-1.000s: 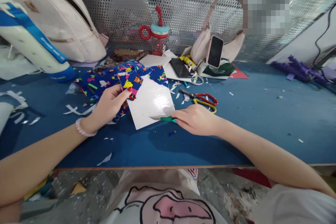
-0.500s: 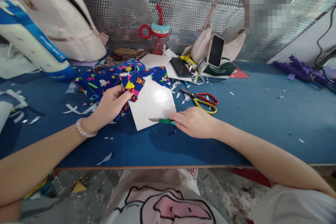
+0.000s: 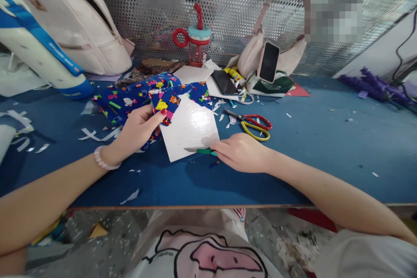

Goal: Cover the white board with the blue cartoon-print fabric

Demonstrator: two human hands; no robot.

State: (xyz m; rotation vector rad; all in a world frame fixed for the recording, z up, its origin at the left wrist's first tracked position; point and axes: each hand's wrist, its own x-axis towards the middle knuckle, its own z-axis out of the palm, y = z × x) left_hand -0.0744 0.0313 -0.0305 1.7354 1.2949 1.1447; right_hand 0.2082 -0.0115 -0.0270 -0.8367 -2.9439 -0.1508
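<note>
My left hand (image 3: 141,127) is closed on blue cartoon-print fabric (image 3: 167,103), thumb on top and the other fingers partly hidden. Beneath the fabric lies a white sheet of card (image 3: 192,126), its glossy face toward me. Bunched fabric of the same print spreads behind and left of that hand. At the sheet's near right corner my right hand (image 3: 239,151) grips a small green-handled knife (image 3: 204,151). Its pointed blade aims left and lies over the lower part of the sheet. Whether the blade touches the sheet I cannot tell.
Red-and-yellow-handled scissors (image 3: 256,126) lie open on the blue table (image 3: 309,139), right of the sheet. Paper scraps are scattered about. Behind stand a red-handled cup (image 3: 198,45), a handbag (image 3: 250,54) with a phone (image 3: 269,61), a backpack (image 3: 87,30) and a large bottle (image 3: 42,47).
</note>
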